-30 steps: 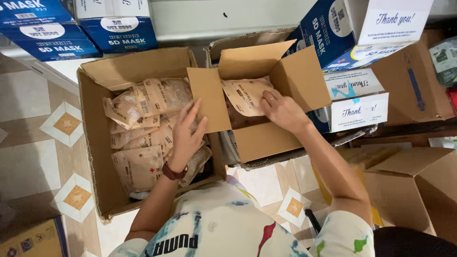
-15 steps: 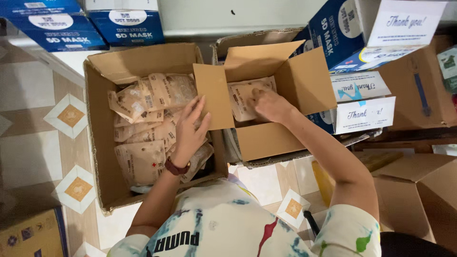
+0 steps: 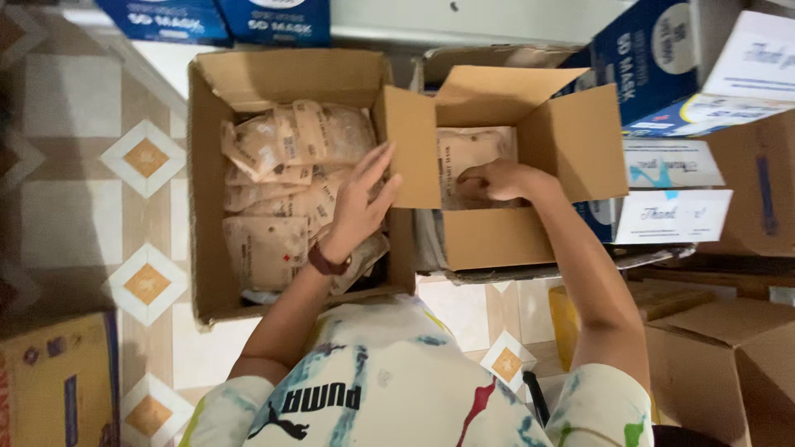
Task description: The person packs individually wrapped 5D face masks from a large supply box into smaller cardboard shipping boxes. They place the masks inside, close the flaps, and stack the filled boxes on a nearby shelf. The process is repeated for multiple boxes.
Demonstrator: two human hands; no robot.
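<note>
A large cardboard box (image 3: 207, 165) on the floor holds several tan pouches (image 3: 273, 199). My left hand (image 3: 360, 203) hovers over them with fingers spread, holding nothing, a dark band on its wrist. A smaller open cardboard box (image 3: 497, 240) stands to the right. My right hand (image 3: 493, 178) reaches inside it, fingers curled down on a tan pouch (image 3: 464, 149) lying flat at the bottom. Whether the hand grips the pouch or only presses it is unclear.
Blue cartons (image 3: 215, 16) stand at the back left and a blue carton (image 3: 646, 66) at the right. White cards (image 3: 671, 215) are stacked right of the small box. Brown boxes (image 3: 720, 364) sit at the lower right, a yellow box (image 3: 50, 381) at lower left.
My right hand has lowered the tan pouch from the box's rim down to its bottom. My left hand stays spread over the pouches in the large box.
</note>
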